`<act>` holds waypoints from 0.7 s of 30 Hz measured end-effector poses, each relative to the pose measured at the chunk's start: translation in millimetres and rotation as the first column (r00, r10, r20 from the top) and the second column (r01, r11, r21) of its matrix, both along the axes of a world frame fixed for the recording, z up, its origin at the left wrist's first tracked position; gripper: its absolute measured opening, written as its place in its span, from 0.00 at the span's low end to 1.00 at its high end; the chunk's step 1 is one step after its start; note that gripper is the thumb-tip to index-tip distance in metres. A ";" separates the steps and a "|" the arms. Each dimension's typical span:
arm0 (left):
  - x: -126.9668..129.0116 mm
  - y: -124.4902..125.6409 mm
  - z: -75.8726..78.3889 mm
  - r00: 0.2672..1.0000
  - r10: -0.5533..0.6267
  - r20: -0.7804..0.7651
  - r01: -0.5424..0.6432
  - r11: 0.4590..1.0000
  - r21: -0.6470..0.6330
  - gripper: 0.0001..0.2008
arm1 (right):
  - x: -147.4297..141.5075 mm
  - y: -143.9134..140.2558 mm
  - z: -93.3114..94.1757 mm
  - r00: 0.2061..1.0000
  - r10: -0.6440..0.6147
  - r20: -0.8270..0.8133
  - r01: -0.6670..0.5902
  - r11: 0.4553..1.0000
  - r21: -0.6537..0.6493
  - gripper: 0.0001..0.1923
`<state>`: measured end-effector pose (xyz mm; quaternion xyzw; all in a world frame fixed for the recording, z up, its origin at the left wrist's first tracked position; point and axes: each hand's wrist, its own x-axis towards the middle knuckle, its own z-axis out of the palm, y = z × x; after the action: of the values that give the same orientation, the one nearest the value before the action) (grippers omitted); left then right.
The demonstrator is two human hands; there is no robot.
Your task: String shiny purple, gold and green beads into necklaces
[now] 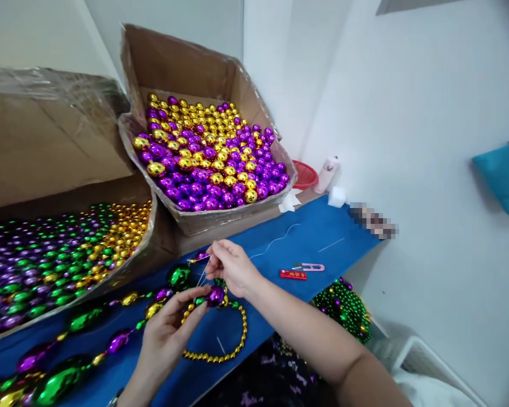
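My left hand (167,333) pinches a purple ball bead (215,295) at the end of a bead string (123,333) lying on the blue table (305,237). My right hand (233,265) is just above it, fingertips pinching a thin white thread (275,242) that trails right across the table. A strand of small gold beads (220,353) loops below both hands. A large green bead (178,277) lies just left of my right hand.
An open cardboard box (203,73) of purple and gold balls stands at the back. A second box (68,260) of small mixed beads is at left. Pink thread snips (309,267) and a red item (292,275) lie right of my hands. Finished bead strands (343,308) hang off the table edge.
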<state>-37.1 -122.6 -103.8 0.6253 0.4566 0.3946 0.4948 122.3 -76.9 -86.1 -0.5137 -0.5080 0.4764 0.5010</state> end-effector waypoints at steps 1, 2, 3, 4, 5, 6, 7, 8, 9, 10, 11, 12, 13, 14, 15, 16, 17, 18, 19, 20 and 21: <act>0.3 1.6 -0.3 1.000 0.022 0.006 -0.022 1.000 0.000 0.16 | 13.4 -5.2 -3.0 0.997 -0.003 0.076 0.002 1.000 0.015 0.19; 0.4 3.5 -0.1 0.999 0.040 0.019 -0.040 0.999 -0.005 0.17 | 30.8 -11.7 -6.4 0.987 -0.013 0.162 0.009 0.999 0.031 0.17; 0.4 5.7 0.9 0.997 0.060 0.040 -0.060 0.998 -0.011 0.17 | 51.7 -19.7 -10.3 0.965 -0.033 0.259 0.020 0.998 0.052 0.14; 0.4 8.3 2.4 0.995 0.079 0.065 -0.078 0.997 -0.016 0.17 | 75.2 -28.9 -14.7 0.932 -0.052 0.359 0.031 0.997 0.065 0.13; 0.4 11.0 4.5 0.991 0.098 0.093 -0.096 0.995 -0.020 0.17 | 100.3 -39.3 -19.6 0.888 -0.078 0.454 0.051 0.996 0.070 0.13; 0.5 13.7 7.1 0.986 0.116 0.122 -0.114 0.993 -0.023 0.18 | 125.4 -50.6 -25.1 0.836 -0.098 0.539 0.073 0.995 0.068 0.12; 0.7 16.2 10.4 0.979 0.134 0.153 -0.132 0.991 -0.024 0.18 | 149.4 -62.2 -31.2 0.781 -0.111 0.614 0.094 0.994 0.060 0.12; 1.1 18.3 14.3 0.972 0.144 0.185 -0.142 0.990 -0.023 0.18 | 171.0 -73.7 -37.9 0.726 -0.118 0.677 0.111 0.992 0.053 0.13; 1.5 20.0 18.7 0.965 0.145 0.219 -0.144 0.989 -0.021 0.18 | 189.7 -84.4 -45.2 0.676 -0.115 0.728 0.119 0.992 0.046 0.14; 1.9 21.1 23.5 0.958 0.139 0.250 -0.139 0.990 -0.018 0.18 | 205.1 -93.8 -53.0 0.634 -0.102 0.767 0.112 0.993 0.040 0.14; 2.3 21.6 28.3 0.952 0.127 0.280 -0.129 0.992 -0.014 0.18 | 217.1 -101.5 -61.0 0.596 -0.089 0.798 0.099 0.994 0.037 0.14; 2.6 21.8 32.9 0.947 0.107 0.304 -0.109 0.994 -0.010 0.18 | 226.0 -107.3 -68.9 0.564 -0.079 0.822 0.085 0.996 0.037 0.14; 2.7 21.5 36.8 0.943 0.080 0.322 -0.082 0.997 -0.008 0.19 | 232.1 -111.2 -76.3 0.538 -0.073 0.840 0.071 0.997 0.042 0.14; 2.6 20.9 39.9 0.942 0.052 0.331 -0.051 0.999 -0.011 0.19 | 235.6 -113.1 -82.7 0.516 -0.076 0.853 0.066 0.997 0.049 0.14; 2.2 20.0 42.0 0.941 0.023 0.336 -0.019 1.000 -0.015 0.19 | 236.7 -113.3 -87.6 0.501 -0.080 0.862 0.064 0.996 0.055 0.15; 1.6 18.7 43.2 0.941 -0.007 0.337 0.015 1.000 -0.020 0.20 | 235.4 -112.0 -90.6 0.492 -0.091 0.866 0.073 0.995 0.063 0.16; 0.9 17.2 43.5 0.942 -0.036 0.333 0.046 0.999 -0.023 0.20 | 231.7 -109.7 -91.2 0.489 -0.105 0.866 0.089 0.994 0.070 0.17; 0.1 15.6 43.3 0.944 -0.060 0.326 0.072 0.997 -0.025 0.20 | 225.5 -106.6 -89.1 0.494 -0.112 0.862 0.105 0.992 0.069 0.18; -0.5 14.0 42.7 0.946 -0.079 0.316 0.091 0.996 -0.023 0.20 | 216.5 -103.2 -84.0 0.508 -0.111 0.854 0.115 0.992 0.061 0.19; -0.9 12.5 42.0 0.948 -0.095 0.304 0.106 0.994 -0.019 0.20 | 204.9 -99.5 -76.0 0.528 -0.100 0.843 0.114 0.992 0.046 0.19; -1.1 11.3 41.3 0.950 -0.110 0.291 0.120 0.993 -0.016 0.20 | 190.7 -95.8 -65.1 0.566 -0.060 0.822 0.088 0.996 0.013 0.19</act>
<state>-38.3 -111.3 -62.5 0.5781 0.3486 0.4447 0.5886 313.0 -172.8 -151.3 -0.7041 -0.6534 0.1697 0.2201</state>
